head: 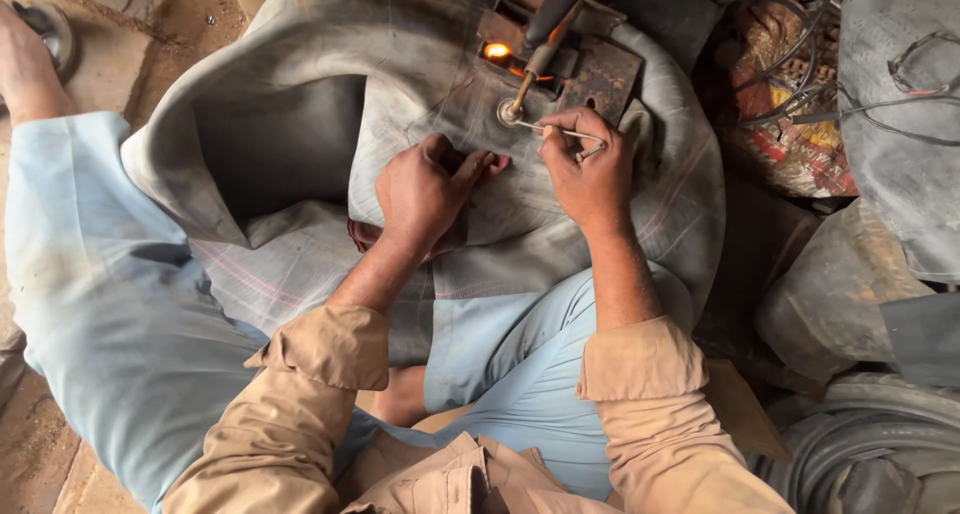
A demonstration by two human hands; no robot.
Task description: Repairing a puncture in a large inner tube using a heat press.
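A large grey rubber inner tube lies folded over my lap and knees. Its brass valve stem juts up from a round base in the rubber. My left hand presses down on the tube just left of and below the valve, fingers curled on the rubber. My right hand pinches a thin metal rod-like tool whose tip points at the valve base. Behind the valve sits a rusty metal press with an orange glow.
Dark rubber tubes and tyres are piled at the right. Tangled wires and a patterned cloth lie at the upper right. Bare dirt floor shows at the upper left, beside a bare foot.
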